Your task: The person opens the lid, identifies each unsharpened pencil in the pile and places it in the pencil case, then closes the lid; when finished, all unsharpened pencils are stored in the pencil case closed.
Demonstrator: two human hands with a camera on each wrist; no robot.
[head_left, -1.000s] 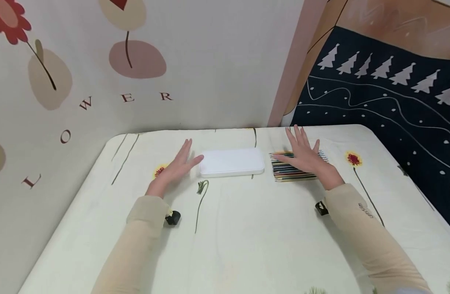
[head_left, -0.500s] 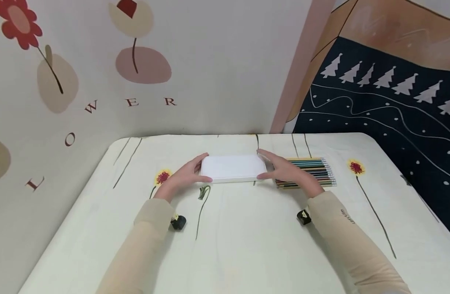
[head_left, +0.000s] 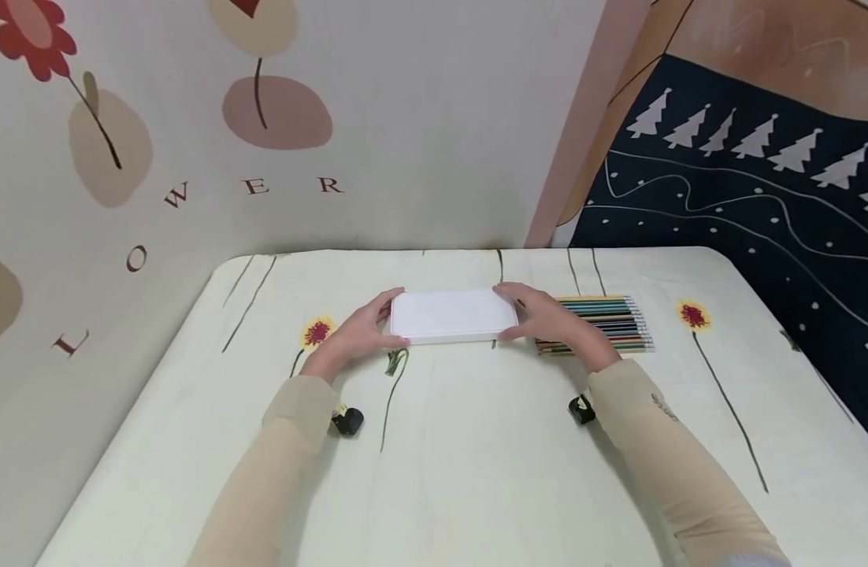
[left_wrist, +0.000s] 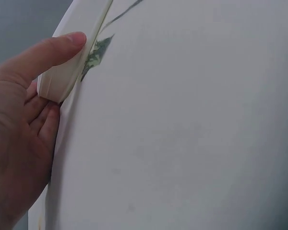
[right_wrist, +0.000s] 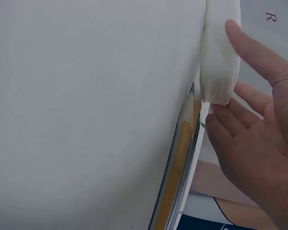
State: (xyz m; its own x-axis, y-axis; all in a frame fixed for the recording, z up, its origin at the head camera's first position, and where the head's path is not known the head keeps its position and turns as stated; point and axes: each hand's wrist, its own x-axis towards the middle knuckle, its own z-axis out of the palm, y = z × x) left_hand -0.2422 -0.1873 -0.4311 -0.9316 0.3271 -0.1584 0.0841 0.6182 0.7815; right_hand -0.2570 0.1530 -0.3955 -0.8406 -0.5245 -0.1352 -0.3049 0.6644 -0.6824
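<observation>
A flat white case [head_left: 453,315] with rounded corners lies on the flowered cloth, long side across. My left hand [head_left: 357,334] grips its left end, thumb on the near side and fingers round the end. At the other end, my right hand [head_left: 547,321] holds the case the same way. The left wrist view has the left thumb lying along the side wall of the case [left_wrist: 69,67]. Several colored pencils [head_left: 614,323] lie in a row beside the right hand, partly covered by it. In the right wrist view, pencil tips [right_wrist: 188,112] point toward the case.
The cloth-covered table [head_left: 448,472] reaches toward me from a pale printed wall hanging [head_left: 420,157]. A dark fabric with white trees [head_left: 746,197] hangs at the right. Small black wrist cameras [head_left: 347,421] sit under both cuffs.
Both hands started spread, the right over the pencils. They moved inward and took hold of the case's two ends. Over the last half second the hands and case have hardly moved.
</observation>
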